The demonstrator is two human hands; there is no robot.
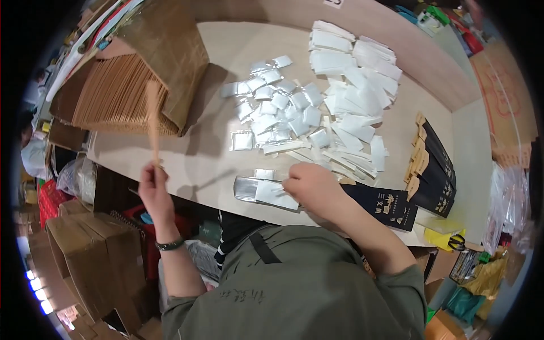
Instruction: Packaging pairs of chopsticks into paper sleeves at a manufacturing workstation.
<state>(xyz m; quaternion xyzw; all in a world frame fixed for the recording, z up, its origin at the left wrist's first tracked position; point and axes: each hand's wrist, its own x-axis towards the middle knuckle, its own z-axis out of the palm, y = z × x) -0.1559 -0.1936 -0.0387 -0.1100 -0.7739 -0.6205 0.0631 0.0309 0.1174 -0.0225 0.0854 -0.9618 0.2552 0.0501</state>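
My left hand [154, 190] is closed on the lower end of a flat, tan wooden-looking stick [153, 122], held upright beside the open cardboard box; its upper part is broader and blurred. Thin brown pieces [116, 93] stand packed in a row in that box. At the table's near edge my right hand [310, 186] pinches a flat white packet [273, 194], which lies over a shiny metal scoop-like chute [245, 188]. Under my right forearm is a black printed sleeve [385, 205]; its join with the chute is hidden. A small clear packet [264, 174] lies just beyond the chute.
Small clear packets with white squares [277, 102] lie heaped mid-table. Behind and right are piles of flat white packets [362, 85]. Black sleeves with tan ends showing [433, 170] overlap at right. The cardboard box [178, 56] stands at left; wooden side walls [396, 34] border the table.
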